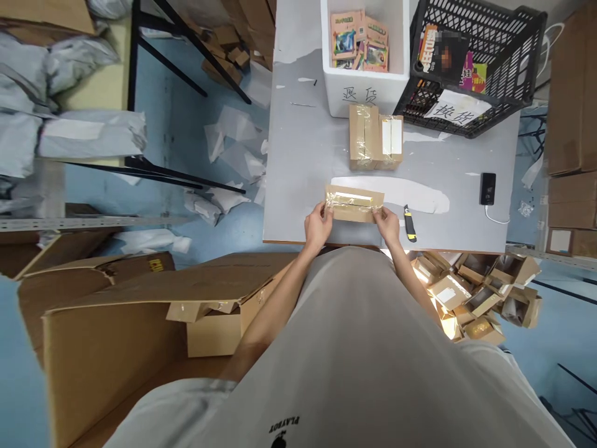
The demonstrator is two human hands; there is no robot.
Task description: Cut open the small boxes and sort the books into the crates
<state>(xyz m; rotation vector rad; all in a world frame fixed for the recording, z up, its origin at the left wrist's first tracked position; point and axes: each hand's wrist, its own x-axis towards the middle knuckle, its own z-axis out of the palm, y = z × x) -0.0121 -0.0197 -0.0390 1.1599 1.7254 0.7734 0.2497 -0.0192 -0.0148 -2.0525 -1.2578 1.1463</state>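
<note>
Near the table's front edge, a small taped cardboard box (pixel 355 213) is held between my two hands. My left hand (pixel 319 225) grips its left end, thumb toward the near side. At the right end, the fingers of my right hand (pixel 387 225) close on the near corner. Clear tape and a pale strip cross the box's upper face. A black and yellow utility knife (pixel 410 224) lies just right of my right hand, apart from it. Farther back stand two taped cardboard boxes (pixel 365 138) side by side, one with a white label.
A white bin (pixel 366 81) of packets and a black plastic crate (pixel 471 106) stand at the table's back. A phone (pixel 487 188) with a cable lies right. Open cartons (pixel 116 336) are at my left, small boxes (pixel 480 286) at right, wrapped parcels (pixel 93 137) on a left rack.
</note>
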